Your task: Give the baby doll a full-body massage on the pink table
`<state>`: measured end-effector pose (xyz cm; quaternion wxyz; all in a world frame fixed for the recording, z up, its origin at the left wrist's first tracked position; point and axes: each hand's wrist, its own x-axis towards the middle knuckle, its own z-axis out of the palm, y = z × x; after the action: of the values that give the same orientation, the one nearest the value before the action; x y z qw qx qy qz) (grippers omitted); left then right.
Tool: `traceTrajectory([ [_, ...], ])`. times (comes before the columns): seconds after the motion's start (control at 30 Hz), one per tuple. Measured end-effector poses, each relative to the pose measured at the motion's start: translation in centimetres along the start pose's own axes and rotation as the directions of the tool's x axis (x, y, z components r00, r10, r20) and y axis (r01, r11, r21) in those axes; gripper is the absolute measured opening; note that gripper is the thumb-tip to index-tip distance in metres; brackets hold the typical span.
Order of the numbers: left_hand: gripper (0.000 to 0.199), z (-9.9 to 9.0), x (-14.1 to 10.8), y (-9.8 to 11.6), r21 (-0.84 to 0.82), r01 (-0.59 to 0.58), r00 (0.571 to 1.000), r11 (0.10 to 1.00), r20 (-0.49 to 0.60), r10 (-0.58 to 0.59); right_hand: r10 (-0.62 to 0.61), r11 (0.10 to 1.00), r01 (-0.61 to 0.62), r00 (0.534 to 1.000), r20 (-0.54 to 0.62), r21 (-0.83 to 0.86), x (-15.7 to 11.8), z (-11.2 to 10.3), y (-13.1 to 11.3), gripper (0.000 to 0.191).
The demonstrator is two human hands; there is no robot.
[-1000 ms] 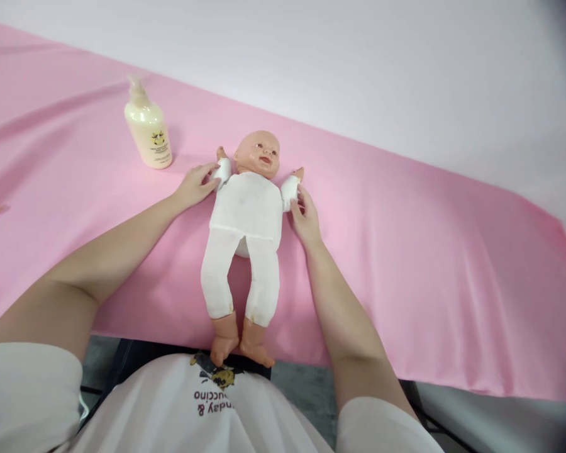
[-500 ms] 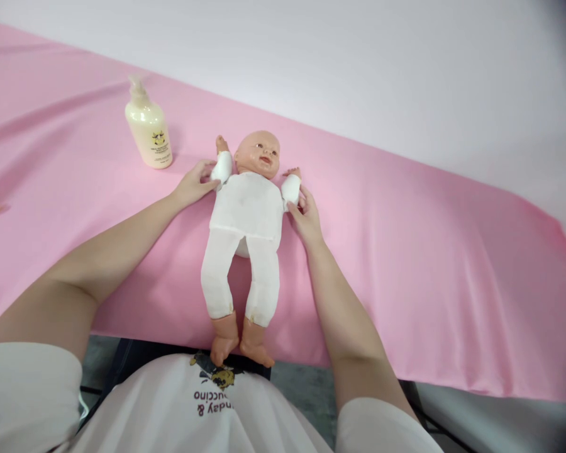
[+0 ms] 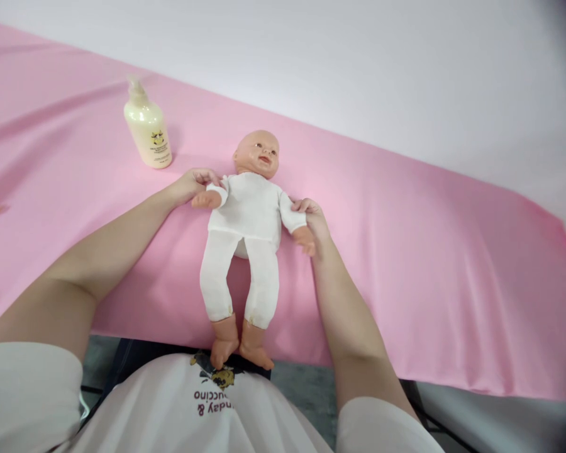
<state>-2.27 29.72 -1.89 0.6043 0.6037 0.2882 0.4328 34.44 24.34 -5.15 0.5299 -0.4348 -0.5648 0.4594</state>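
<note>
White fabric is gripped on both sides: one sleeve (image 3: 223,194) is held under the bent fingers of the left hand (image 3: 194,182), the other under those of the right hand (image 3: 312,212); the thumbs are hidden, so how tightly each sleeve is pinched cannot be told. The doll (image 3: 246,202) is laid on its back midway between the hands, head away from the person and legs slightly parted. It is dressed in a white top and white leggings, marked with small yellowish stains at the ankle cuffs; its bald head is glossy, and its bare feet are a darker orange-tan. Its small hands are angled outward near the person's wrists, the one on the right blurred. The feet are placed over the near edge of the pink cloth (image 3: 434,270), close to the printed shirt (image 3: 264,415). Wide, softly creased cloth is left to the right, while to the upper left, near the left hand, a cream pump bottle (image 3: 148,135) is stood upright. The far edge is bordered by a pale surface (image 3: 358,75).
</note>
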Motion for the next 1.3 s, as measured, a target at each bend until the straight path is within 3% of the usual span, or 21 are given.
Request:
traceTrajectory([
  [0.13,0.023,0.2,-0.2,0.4,0.177,-0.035,0.999,0.984,0.027,0.031,0.055,0.998,-0.052,0.992,0.114,-0.033,-0.5,0.7,-0.6,0.037],
  [0.27,0.026,0.3,-0.3,0.5,0.285,-0.061,0.998,0.957,0.017,0.058,0.088,0.992,-0.073,0.985,0.151,-0.103,-0.6,0.7,-1.0,0.034],
  [0.47,0.031,0.4,-0.3,0.2,0.118,-0.023,1.0,0.993,0.0,0.023,0.1,0.994,-0.096,0.988,0.114,-0.043,-0.8,0.6,-1.4,0.031],
  [0.57,0.043,0.5,0.0,0.2,0.033,-0.027,0.996,0.999,-0.085,0.03,0.089,0.996,-0.09,0.993,0.077,0.005,-0.6,0.8,-1.6,0.047],
  [0.7,0.058,0.5,0.3,-0.2,0.042,-0.016,0.987,0.999,-0.157,0.022,0.004,0.994,-0.003,1.0,-0.003,0.113,-0.1,1.2,-1.2,0.073],
  [0.87,0.052,0.1,0.2,-0.9,0.224,0.055,0.955,0.973,-0.295,0.014,-0.043,0.994,0.054,0.993,-0.114,0.098,-0.2,1.5,-0.5,0.07],
  [1.07,0.04,0.8,-0.5,0.3,0.574,0.089,0.961,0.814,-0.265,0.082,-0.058,0.998,0.06,0.993,-0.103,0.024,-0.2,1.1,0.1,0.056],
  [1.3,0.048,1.3,-0.7,0.8,0.639,0.103,0.964,0.762,-0.253,0.082,-0.09,0.995,0.087,0.993,-0.076,-0.047,0.3,0.9,1.0,0.061],
])
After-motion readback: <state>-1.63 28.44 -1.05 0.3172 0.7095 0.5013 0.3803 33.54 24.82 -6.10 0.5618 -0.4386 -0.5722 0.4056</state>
